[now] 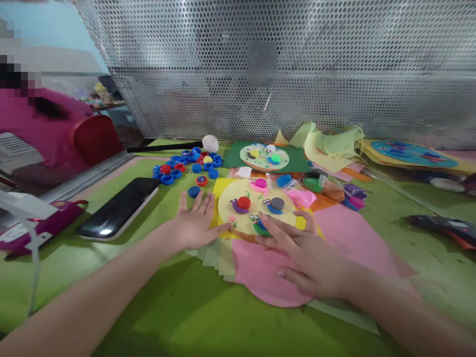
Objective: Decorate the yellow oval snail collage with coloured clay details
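Two hands, one blue snail

The blue snail (261,228) sits on the near side of the yellow disc (225,201), just nearer than the grey snail (275,205). The right hand (312,253) has its index fingertip on it, thumb well apart; whether other fingers pinch it, I cannot tell. The left hand (195,223) is spread palm-down, gripping nothing, its thumb at the disc's left edge. Best, I'd judge: brace there, press lightly and straight down, and spare the eyes (254,218).

a craft workspace: a snail picture (256,207), coloured paper (353,238) and bottle caps (178,167) lie on the table (167,307), a perforated metal screen (316,64) along its far edge.
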`<state>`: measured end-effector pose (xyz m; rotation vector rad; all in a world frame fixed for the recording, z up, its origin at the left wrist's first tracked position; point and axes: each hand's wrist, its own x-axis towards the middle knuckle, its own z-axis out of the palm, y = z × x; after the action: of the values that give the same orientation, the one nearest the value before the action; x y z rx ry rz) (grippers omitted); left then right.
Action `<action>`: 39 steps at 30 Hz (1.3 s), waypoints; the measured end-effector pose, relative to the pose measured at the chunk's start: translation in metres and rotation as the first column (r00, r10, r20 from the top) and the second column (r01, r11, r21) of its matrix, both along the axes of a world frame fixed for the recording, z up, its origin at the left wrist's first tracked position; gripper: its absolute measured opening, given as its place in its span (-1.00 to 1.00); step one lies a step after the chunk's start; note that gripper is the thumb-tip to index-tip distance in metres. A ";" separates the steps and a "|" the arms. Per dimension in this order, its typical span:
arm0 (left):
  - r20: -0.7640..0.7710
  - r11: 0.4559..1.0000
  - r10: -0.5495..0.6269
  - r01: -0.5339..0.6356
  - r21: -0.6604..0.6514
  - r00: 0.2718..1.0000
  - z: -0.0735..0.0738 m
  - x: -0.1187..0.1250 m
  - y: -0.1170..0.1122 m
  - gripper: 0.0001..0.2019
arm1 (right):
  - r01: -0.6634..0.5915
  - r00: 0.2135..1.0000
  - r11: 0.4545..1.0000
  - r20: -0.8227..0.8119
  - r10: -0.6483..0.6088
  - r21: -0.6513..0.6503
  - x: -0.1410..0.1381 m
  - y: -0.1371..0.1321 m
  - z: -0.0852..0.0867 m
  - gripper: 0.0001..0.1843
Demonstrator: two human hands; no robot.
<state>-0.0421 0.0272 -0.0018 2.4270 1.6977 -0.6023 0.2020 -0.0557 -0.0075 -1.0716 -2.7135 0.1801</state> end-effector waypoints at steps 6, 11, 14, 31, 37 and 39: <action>-0.014 1.000 0.000 0.000 0.009 1.000 -0.004 -0.003 0.002 -0.16 | -0.006 1.000 0.999 0.029 0.005 0.047 -0.001 0.001 0.000 -0.23; -0.003 1.000 -0.024 0.024 0.011 1.000 -0.001 -0.002 0.002 -0.20 | -0.037 0.997 0.998 0.073 0.033 0.047 -0.001 0.001 0.005 -0.24; -0.015 1.000 0.004 -0.004 0.005 1.000 0.002 0.001 0.000 -0.17 | -0.030 0.997 0.999 0.067 0.028 0.033 0.000 0.000 0.008 -0.23; -0.030 1.000 0.004 -0.004 -0.001 1.000 0.003 0.001 0.000 -0.15 | -0.009 0.997 0.999 0.071 0.013 -0.051 0.001 -0.001 0.013 -0.22; -0.036 1.000 0.024 -0.024 -0.004 0.999 0.005 0.004 0.000 -0.15 | 0.004 0.991 0.998 0.136 0.004 -0.055 0.003 -0.001 0.019 -0.27; -0.041 1.000 0.027 -0.027 -0.005 0.999 0.005 0.004 -0.001 -0.16 | -0.007 0.990 0.999 0.140 0.011 -0.032 0.005 0.000 0.019 -0.30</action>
<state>-0.0380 0.0266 0.0036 2.3998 1.7384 -0.6563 0.2073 -0.0561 0.0118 -1.1203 -2.8492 0.1547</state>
